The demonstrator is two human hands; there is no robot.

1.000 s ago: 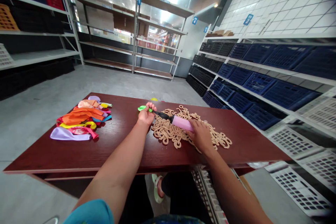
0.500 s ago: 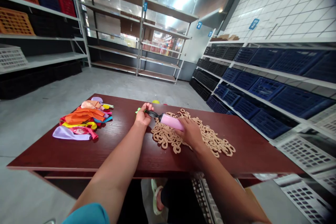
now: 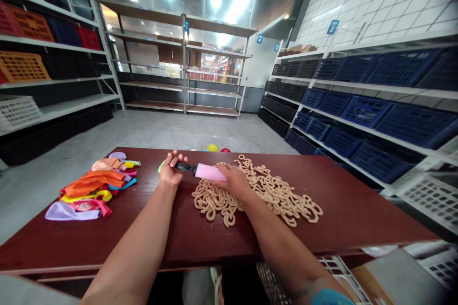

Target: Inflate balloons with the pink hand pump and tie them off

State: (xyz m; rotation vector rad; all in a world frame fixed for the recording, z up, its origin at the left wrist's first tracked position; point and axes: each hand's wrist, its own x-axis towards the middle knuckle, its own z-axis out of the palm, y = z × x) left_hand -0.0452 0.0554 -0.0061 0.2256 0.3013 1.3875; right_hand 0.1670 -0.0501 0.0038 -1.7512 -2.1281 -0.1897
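Observation:
A pink hand balloon pump (image 3: 210, 172) with a black end lies sideways between my hands, just above the table. My left hand (image 3: 171, 171), palm up, has its fingers curled round the black end. Beyond that hand a bit of green balloon (image 3: 161, 166) shows; how it meets the pump is hidden. My right hand (image 3: 234, 182) grips the pink barrel from the right. Below and beside it spreads a heap of tan, curled, rope-like pieces (image 3: 275, 195). To the left lies a pile of flat balloons (image 3: 88, 183) in orange, yellow, lilac, red and blue.
The dark red table (image 3: 150, 243) reaches across the front. Past its far edge, yellow (image 3: 212, 147) and red round balloons (image 3: 225, 150) show. Racks with blue crates (image 3: 368, 112) line the right; a rack with orange crates (image 3: 25, 66) stands left. Metal shelving (image 3: 184, 62) is at the back.
The camera view has tilted up and turned, so the table and its things appear lower. Both hands keep their hold on the pump. More of the round balloons beyond the table shows.

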